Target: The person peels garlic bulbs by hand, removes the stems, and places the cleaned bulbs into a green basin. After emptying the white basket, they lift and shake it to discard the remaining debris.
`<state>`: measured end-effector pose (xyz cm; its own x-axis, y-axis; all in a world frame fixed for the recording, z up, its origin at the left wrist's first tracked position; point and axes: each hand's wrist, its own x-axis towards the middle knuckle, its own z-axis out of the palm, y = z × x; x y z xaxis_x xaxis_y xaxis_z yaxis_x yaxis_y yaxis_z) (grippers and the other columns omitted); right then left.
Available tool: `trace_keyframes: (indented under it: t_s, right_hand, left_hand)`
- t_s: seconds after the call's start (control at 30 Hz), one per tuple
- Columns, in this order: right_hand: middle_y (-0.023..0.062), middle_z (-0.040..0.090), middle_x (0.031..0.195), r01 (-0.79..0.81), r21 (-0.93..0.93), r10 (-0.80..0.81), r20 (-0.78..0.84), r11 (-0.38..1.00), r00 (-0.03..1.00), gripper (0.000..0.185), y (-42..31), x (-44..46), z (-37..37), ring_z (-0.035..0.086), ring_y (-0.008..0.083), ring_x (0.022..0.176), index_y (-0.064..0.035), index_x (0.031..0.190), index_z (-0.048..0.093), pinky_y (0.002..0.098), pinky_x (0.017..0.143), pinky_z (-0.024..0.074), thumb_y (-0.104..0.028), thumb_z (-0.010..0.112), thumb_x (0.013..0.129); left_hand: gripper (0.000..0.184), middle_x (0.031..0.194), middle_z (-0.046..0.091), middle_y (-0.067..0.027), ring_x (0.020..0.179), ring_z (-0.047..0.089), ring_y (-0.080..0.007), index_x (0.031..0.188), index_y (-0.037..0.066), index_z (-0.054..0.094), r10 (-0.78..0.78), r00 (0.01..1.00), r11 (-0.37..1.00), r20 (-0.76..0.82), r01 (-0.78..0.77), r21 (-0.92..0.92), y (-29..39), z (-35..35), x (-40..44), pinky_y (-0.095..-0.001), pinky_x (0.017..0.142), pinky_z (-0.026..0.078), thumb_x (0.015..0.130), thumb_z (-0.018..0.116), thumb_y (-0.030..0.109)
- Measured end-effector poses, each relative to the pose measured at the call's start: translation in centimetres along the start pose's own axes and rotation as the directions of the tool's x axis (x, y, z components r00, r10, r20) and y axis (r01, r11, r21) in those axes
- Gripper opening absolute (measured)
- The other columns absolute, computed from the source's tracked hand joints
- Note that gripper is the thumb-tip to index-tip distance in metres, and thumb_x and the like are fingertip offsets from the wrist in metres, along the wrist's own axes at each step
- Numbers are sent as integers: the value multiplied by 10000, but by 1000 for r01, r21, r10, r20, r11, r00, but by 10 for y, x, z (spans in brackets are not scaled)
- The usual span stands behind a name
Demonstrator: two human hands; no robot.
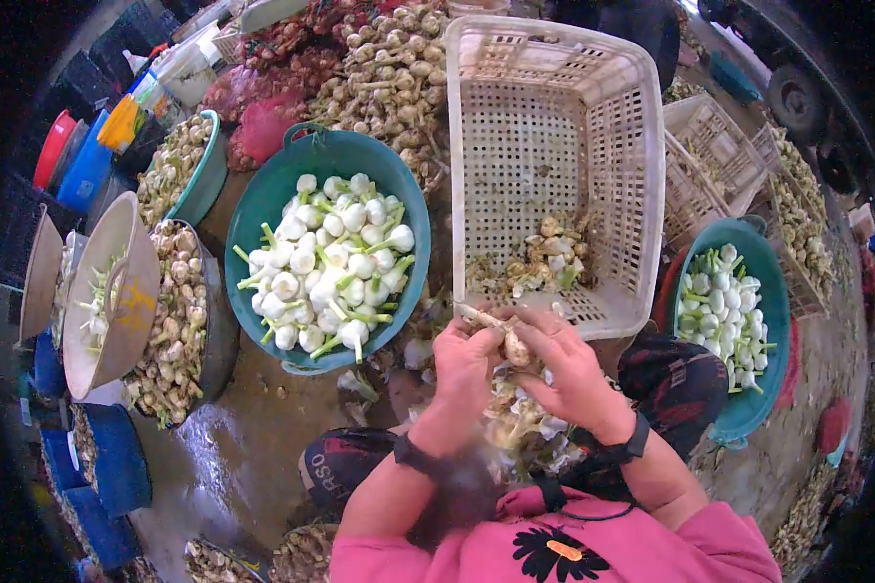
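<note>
Between my two hands is a garlic bulb point(516, 351) with brownish, unpeeled skin and its stem pointing up and left. My left hand point(465, 367) is closed around the stem side. The fingers of my right hand point(566, 371) grip the bulb from the right. Both hands are just in front of the near rim of a white plastic crate point(520, 126), which holds a small heap of unpeeled garlic point(554, 255) at its near end. Loose garlic skins point(515, 428) lie below my hands, over my lap.
A green tub point(413, 194) of clean white garlic stands left of the crate, and another green tub point(778, 340) is at right. A big garlic pile point(399, 68) and red net sacks point(272, 126) lie behind. Basins point(87, 321) and blue containers point(117, 466) line the left.
</note>
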<state>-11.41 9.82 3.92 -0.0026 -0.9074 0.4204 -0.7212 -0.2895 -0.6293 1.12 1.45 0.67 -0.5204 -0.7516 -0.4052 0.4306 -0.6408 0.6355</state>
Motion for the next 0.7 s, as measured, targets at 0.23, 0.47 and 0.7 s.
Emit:
trace_keyframes:
  t_s: [0.23, 0.47, 0.7]
  right_hand:
    - [160, 554, 1163, 199, -228, -206, -6, 953, 979, 338, 14, -13, 22, 523, 342, 1107, -6, 1023, 589, 419, 931, 441, -2, 565, 686]
    - [151, 596, 1103, -189, 139, 211, -158, 972, 965, 301, 10, -12, 20, 564, 298, 1066, -10, 1047, 587, 361, 900, 464, -83, 631, 759]
    - [76, 637, 924, -480, 862, 758, 420, -161, 499, 314, 44, -11, 27, 618, 150, 774, 28, 1024, 594, 281, 697, 503, -234, 477, 897]
  left_hand:
    - [445, 1058, 594, -143, 871, 604, -188, 1174, -33, 422, 56, 990, 990, -131, -38, 137, -5, -2, 5, -278, 717, 507, 735, 470, -93]
    - [481, 1012, 615, -148, 825, 605, -165, 1141, -37, 448, 159, 976, 980, -152, -137, 144, -7, 9, 4, -254, 718, 492, 665, 454, -112]
    - [316, 847, 602, -48, 750, 579, -119, 949, -25, 560, 314, 945, 909, -86, -273, 315, -24, -4, 9, -243, 695, 483, 669, 458, -131]
